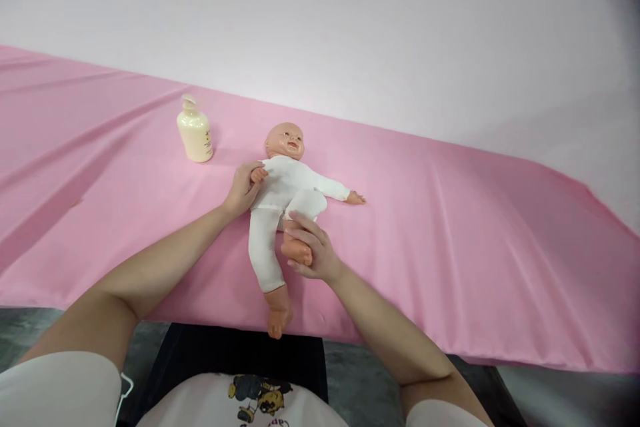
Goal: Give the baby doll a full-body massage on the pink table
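Head view: doll [287, 190] on its back on the pink tabletop [450, 227], both my hands on it.

Head view, detail: my left hand [243, 188] has its grip closed round the doll's near hand and wrist. My right hand [309, 248] has its grip closed on one bent leg, at the foot. The other leg lies straight, its foot reaching the tabletop's near edge. Doll is dressed in a white suit, far arm flung out flat. Bottle [195, 131] stands upright beyond the doll's head, just left of it, cap on, untouched. Judged progress: positioning only; nothing applied yet, suit not opened as far as I can see.
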Tool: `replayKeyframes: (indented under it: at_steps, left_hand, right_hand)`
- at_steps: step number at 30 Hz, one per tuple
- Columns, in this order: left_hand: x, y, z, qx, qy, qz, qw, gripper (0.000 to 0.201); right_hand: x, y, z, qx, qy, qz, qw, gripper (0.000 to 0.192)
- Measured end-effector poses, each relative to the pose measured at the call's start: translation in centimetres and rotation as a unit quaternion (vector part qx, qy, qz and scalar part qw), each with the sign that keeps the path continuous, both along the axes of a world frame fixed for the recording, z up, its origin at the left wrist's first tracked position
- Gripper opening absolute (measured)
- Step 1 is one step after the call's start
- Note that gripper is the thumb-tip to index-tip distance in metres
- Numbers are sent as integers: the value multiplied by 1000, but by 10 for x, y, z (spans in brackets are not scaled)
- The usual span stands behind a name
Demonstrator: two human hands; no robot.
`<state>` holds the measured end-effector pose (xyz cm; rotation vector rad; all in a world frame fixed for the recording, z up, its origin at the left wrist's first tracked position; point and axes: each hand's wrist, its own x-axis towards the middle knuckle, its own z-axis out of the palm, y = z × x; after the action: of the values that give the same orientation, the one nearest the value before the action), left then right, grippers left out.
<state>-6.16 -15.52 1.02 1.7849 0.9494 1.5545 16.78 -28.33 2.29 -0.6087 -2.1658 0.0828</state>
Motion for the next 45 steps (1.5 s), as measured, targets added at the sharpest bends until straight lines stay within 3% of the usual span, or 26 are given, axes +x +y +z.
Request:
replayKeyframes:
  at_steps: [4, 8, 15, 20, 26, 31, 38, 42, 45]
  left_hand:
    - [0, 4, 2, -57, -125, 33, 990, 34]
    - [-3, 13, -1, -86, -235, 32, 968, 38]
    - [-10, 24, -15, -79, -245, 53, 965, 42]
    - [-13, 28, -15, -57, -254, 61, 964, 47]
    - [-7, 8, -4, -48, -145, 5, 988, 53]
    - [-3, -1, -6, 37, 40, -19, 998, 53]
    - [-4, -3, -5, 147, 200, 11, 969, 26]
    - [-2, -5, -4, 163, 217, 26, 962, 22]
    - [-4, -4, -6, 154, 180, 32, 971, 29]
  right_hand:
    - [2, -16, 16, 24, -5, 57, 998, 64]
    - [-1, -30, 24, 36, -40, 83, 995, 56]
    - [-5, -37, 27, 63, -108, 132, 983, 35]
    - [0, -39, 19, 79, -119, 103, 984, 44]
    - [5, -30, 21, 104, 23, 11, 994, 53]
    - [8, -8, 19, 17, 121, -33, 992, 51]
    - [8, 17, 3, -124, 152, -8, 980, 43]
    - [6, 25, -2, -193, 194, -10, 962, 44]
    - [8, 26, -2, -178, 243, -34, 953, 46]
